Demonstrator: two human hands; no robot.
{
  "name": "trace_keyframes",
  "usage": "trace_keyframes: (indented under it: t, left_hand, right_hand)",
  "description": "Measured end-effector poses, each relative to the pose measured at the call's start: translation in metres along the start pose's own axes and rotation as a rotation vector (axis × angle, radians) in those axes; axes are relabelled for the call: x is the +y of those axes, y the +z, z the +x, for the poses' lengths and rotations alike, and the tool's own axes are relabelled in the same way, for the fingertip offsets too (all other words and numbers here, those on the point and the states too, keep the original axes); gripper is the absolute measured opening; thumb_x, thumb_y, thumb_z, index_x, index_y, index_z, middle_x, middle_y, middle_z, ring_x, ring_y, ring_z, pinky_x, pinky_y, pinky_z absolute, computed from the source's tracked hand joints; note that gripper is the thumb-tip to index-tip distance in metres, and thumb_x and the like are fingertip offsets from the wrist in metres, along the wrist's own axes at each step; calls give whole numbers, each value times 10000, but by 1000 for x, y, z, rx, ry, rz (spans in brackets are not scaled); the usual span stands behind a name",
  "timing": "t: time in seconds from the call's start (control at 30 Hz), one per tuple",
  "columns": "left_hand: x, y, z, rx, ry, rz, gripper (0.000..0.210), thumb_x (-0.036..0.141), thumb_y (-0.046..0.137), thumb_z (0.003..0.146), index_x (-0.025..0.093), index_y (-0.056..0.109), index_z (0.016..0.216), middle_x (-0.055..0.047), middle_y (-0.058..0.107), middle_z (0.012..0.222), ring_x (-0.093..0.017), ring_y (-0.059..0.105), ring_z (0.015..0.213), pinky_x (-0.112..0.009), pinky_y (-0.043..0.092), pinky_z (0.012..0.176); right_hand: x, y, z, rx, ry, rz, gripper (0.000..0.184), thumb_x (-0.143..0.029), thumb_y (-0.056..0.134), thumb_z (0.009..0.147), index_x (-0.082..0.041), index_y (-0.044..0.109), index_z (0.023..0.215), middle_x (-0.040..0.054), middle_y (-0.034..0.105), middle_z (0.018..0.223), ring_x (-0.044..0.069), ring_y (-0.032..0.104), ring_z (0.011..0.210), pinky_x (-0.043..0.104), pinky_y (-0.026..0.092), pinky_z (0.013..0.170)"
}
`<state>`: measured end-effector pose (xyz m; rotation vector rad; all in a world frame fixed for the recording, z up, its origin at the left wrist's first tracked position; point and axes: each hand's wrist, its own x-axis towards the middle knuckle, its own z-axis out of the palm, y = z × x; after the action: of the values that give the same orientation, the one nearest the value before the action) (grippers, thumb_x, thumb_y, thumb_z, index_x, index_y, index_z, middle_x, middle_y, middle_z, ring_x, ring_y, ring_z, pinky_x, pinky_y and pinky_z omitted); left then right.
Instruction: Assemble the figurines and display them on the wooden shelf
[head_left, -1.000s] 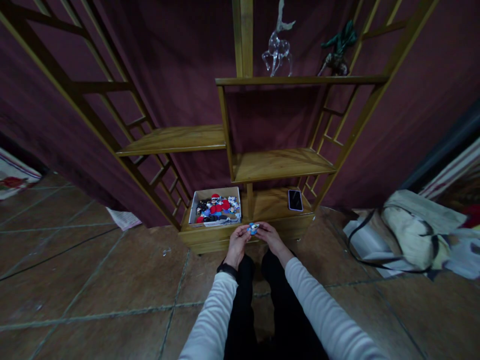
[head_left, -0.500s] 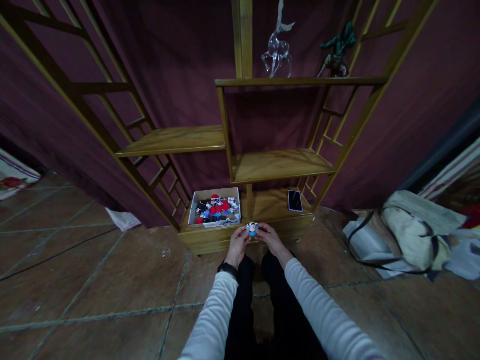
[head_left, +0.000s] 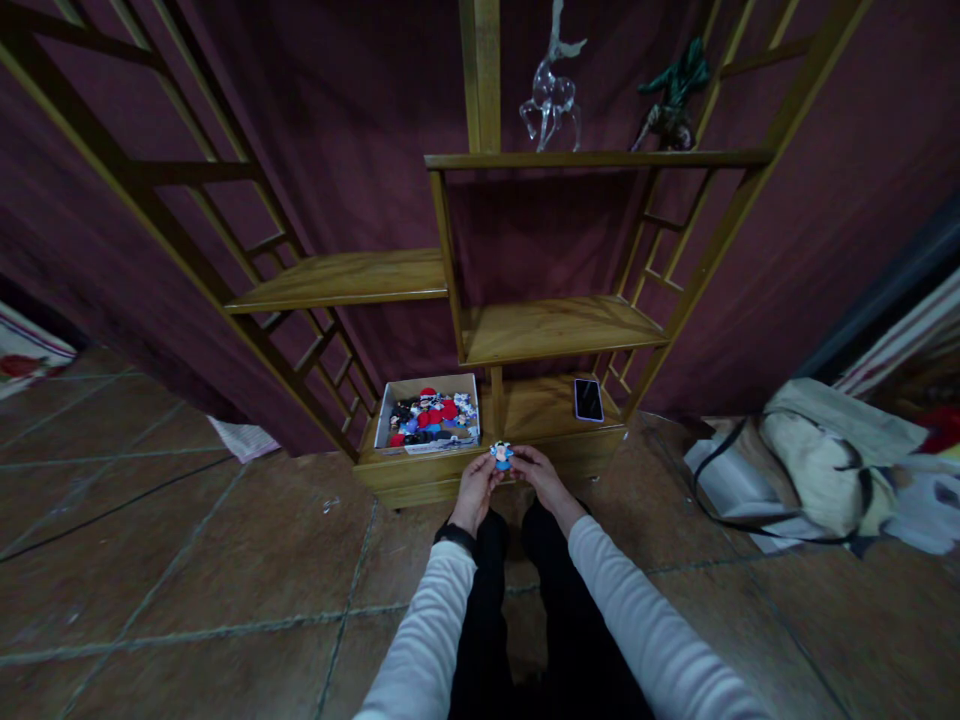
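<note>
Between my fingertips is a small blue figurine [head_left: 501, 457] with a pale face and a dark top. My left hand [head_left: 475, 491] pinches it from the left, a dark band around that wrist. From the right, my right hand [head_left: 545, 476] closes its fingers on the same figurine. Both hands are just in front of the low shelf's front edge. Behind them, to the left, an open cardboard box [head_left: 389, 405] on that shelf holds several small red, blue, black and white figurines [head_left: 435, 415].
The wooden shelf unit [head_left: 562, 330] rises ahead. A phone [head_left: 588, 399] lies on its lowest board. A clear deer figure [head_left: 553, 95] and a green figure [head_left: 677, 95] stand on the top board. Bags [head_left: 810, 460] rest on the floor at right; a cable [head_left: 120, 505] crosses at left.
The figurine has turned slightly between my fingers. Both hands stay in nearly the same place, and the whole view has shifted a little.
</note>
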<state>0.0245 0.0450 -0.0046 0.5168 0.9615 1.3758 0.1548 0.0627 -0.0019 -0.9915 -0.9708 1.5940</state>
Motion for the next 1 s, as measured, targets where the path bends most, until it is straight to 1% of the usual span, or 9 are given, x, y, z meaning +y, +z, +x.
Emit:
trace_keyframes:
  t: [0.1, 0.23, 0.4, 0.5, 0.67, 0.83, 1.0]
  left_hand:
    - [0, 0, 0, -6, -2, 1, 302, 282, 752, 600, 136, 662, 849, -37, 658, 738, -69, 559, 584, -210, 459, 625]
    - [-1, 0, 1, -18, 1, 33, 320, 292, 753, 600, 139, 663, 866, -50, 667, 767, -84, 580, 611, -232, 467, 653]
    - [-2, 2, 1, -91, 16, 77, 373, 241, 775, 563, 136, 670, 905, -95, 679, 908, -138, 624, 756, -262, 464, 732]
    - [-4, 3, 1, -126, 25, 97, 443, 203, 790, 525, 136, 662, 944, -101, 680, 927, -150, 625, 794, -265, 452, 758]
    - [-9, 4, 3, -72, 62, 99, 480, 198, 797, 493, 133, 651, 946, -77, 686, 836, -142, 620, 743, -266, 442, 745]
    - [-11, 4, 4, -46, 92, 124, 473, 217, 798, 482, 134, 646, 922, -62, 679, 779, -128, 599, 673, -245, 431, 665]
    - [-10, 6, 3, 4, 136, 171, 436, 238, 801, 470, 133, 650, 866, -17, 644, 658, -93, 545, 572, -218, 397, 595]
  right_hand:
    - [-1, 1, -1, 7, -2, -9, 330, -365, 721, 575, -193, 639, 844, 4, 638, 784, 111, 554, 622, 260, 437, 623]
    - [2, -1, 2, 2, -17, 0, 316, -364, 717, 582, -196, 637, 836, 5, 637, 801, 112, 561, 643, 254, 445, 625]
    - [7, -6, 6, 30, -23, 9, 338, -388, 712, 585, -199, 635, 855, 16, 644, 836, 132, 584, 694, 273, 464, 655]
    - [7, -7, 6, 40, -16, 7, 364, -404, 714, 571, -202, 634, 864, 17, 649, 845, 139, 586, 697, 282, 467, 656]
    - [4, -5, 3, 39, -15, 5, 365, -413, 714, 566, -201, 637, 854, 17, 649, 850, 141, 587, 705, 290, 466, 666]
    - [3, -5, 3, 19, -16, 0, 338, -404, 707, 582, -210, 643, 851, 24, 651, 875, 151, 592, 730, 304, 468, 687]
    - [2, -6, 2, -1, 3, -9, 357, -419, 707, 577, -211, 640, 860, 27, 653, 882, 168, 595, 764, 315, 471, 707]
